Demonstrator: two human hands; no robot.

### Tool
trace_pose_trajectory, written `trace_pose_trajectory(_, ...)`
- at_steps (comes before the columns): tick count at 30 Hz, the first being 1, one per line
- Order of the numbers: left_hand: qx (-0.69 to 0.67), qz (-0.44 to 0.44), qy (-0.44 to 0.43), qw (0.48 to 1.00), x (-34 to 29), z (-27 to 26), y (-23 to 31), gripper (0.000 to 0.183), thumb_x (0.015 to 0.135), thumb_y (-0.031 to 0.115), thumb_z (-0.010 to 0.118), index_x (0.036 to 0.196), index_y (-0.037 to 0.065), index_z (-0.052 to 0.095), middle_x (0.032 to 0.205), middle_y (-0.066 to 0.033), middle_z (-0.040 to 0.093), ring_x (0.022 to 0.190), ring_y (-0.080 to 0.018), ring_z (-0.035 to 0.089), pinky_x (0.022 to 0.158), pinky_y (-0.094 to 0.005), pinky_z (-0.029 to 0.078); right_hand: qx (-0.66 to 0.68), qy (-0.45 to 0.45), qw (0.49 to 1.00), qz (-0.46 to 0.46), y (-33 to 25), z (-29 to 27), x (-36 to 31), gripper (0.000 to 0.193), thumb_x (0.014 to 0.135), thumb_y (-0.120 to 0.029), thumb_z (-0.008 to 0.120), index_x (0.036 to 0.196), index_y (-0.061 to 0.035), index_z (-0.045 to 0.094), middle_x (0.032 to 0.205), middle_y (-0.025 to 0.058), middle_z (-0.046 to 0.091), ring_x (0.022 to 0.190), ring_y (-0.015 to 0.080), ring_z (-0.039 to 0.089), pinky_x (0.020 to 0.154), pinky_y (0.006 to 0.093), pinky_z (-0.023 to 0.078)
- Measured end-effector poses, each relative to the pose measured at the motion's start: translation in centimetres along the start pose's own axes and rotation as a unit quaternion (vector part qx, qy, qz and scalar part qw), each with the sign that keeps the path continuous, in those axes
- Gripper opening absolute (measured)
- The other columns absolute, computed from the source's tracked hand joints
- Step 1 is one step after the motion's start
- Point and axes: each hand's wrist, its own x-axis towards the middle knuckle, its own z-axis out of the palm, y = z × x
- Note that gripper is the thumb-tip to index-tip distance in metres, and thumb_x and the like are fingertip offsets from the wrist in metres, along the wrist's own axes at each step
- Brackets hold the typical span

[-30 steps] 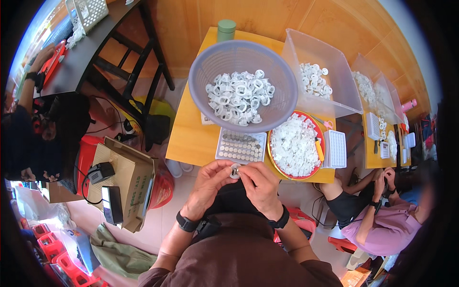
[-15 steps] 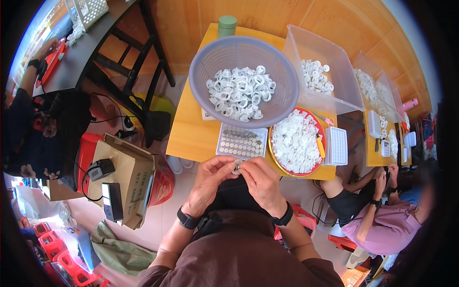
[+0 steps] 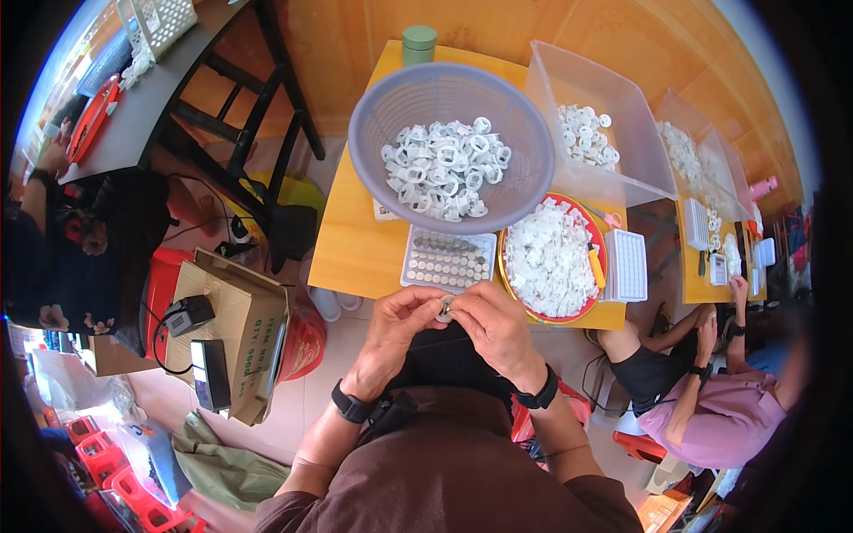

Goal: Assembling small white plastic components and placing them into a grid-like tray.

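My left hand point(image 3: 406, 317) pinches a small white plastic part point(image 3: 444, 310) between thumb and fingertips, just off the table's front edge. From the other side, my right hand point(image 3: 494, 322) closes its thumb and index finger on the same part, and something dark and shiny shows in its middle. Just beyond my hands lies a white tray point(image 3: 450, 284) with rows of small round silver discs. Behind it stands a grey-purple mesh basket point(image 3: 364, 133) with many white ring-shaped parts point(image 3: 449, 164). Small white pieces point(image 3: 551, 258) fill a round red tray point(image 3: 524, 312) to the right.
A clear plastic bin point(image 3: 613, 98) with white parts stands at the back right, near a green canister point(image 3: 418, 44). A white gridded tray point(image 3: 627, 266) sits at the table's right edge. Cardboard box point(image 3: 240, 355) lies left on the floor. Co-workers sit on both sides.
Both my hands stay at the white part, with the right hand's fingers shifted slightly over it. A co-worker at right has stretched one hand to their table; the left co-worker's hand has moved off the red tray.
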Motion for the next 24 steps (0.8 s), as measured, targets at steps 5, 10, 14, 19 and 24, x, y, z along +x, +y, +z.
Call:
trace_pose_trajectory(5, 0.038, -0.003, -0.002, 0.999, 0.0, 0.6, -0.3, 0.017, 0.087, 0.007, 0.056, 0.101, -0.001, 0.061, 0.092, -0.0082, 0.064, 0.083, -0.0128, 0.061, 0.074, -0.0262, 0.051, 0.044, -0.028, 0.998, 0.033, 0.3, -0.7, -0.3, 0.012, 0.073, 0.004, 0.064, 0.082, -0.0008, 0.058, 0.073, 0.0084, 0.051, 0.062, 0.0233, 0.055, 0.052, 0.0311, 0.043)
trace_pose_trajectory(10, 0.047, 0.019, -0.008, 0.999, -0.3, 0.6, -0.5, 0.016, 0.086, 0.007, 0.057, 0.099, -0.002, 0.061, 0.091, -0.0084, 0.064, 0.081, -0.0135, 0.061, 0.074, -0.0259, 0.051, 0.147, -0.037, 0.982, 0.112, 0.6, -0.7, -0.7, 0.011, 0.075, 0.005, 0.063, 0.082, 0.0015, 0.055, 0.076, 0.0074, 0.051, 0.065, 0.0175, 0.057, 0.056, 0.0268, 0.047)
trace_pose_trajectory(14, 0.085, 0.013, -0.034, 0.996, -0.3, 0.5, -0.5, 0.016, 0.085, 0.008, 0.059, 0.098, -0.002, 0.062, 0.089, -0.0080, 0.064, 0.080, -0.0135, 0.061, 0.074, -0.0259, 0.050, 0.260, -0.028, 0.937, 0.232, 0.9, -0.3, -1.5, 0.010, 0.078, 0.005, 0.062, 0.082, 0.0023, 0.054, 0.077, 0.0046, 0.052, 0.066, 0.0109, 0.058, 0.059, 0.0245, 0.050)
trace_pose_trajectory(19, 0.057, -0.006, -0.048, 0.997, -0.3, 0.5, -1.1, 0.017, 0.086, 0.009, 0.059, 0.099, -0.001, 0.061, 0.089, -0.0078, 0.064, 0.080, -0.0137, 0.061, 0.075, -0.0267, 0.051, 0.278, -0.012, 0.928, 0.247, 1.0, -0.5, -2.1, 0.009, 0.078, 0.003, 0.063, 0.082, 0.0008, 0.055, 0.076, 0.0040, 0.054, 0.064, 0.0088, 0.056, 0.056, 0.0233, 0.048)
trace_pose_trajectory(24, -0.060, -0.038, -0.023, 0.997, -0.4, 0.9, -1.5, 0.017, 0.088, 0.010, 0.057, 0.101, -0.001, 0.060, 0.094, -0.0091, 0.063, 0.083, -0.0151, 0.062, 0.076, -0.0281, 0.052, 0.144, 0.094, 0.950, 0.262, 5.2, -3.2, -1.9, 0.009, 0.079, -0.001, 0.060, 0.088, 0.0006, 0.060, 0.076, 0.0047, 0.058, 0.066, 0.0114, 0.056, 0.060, 0.0256, 0.045)
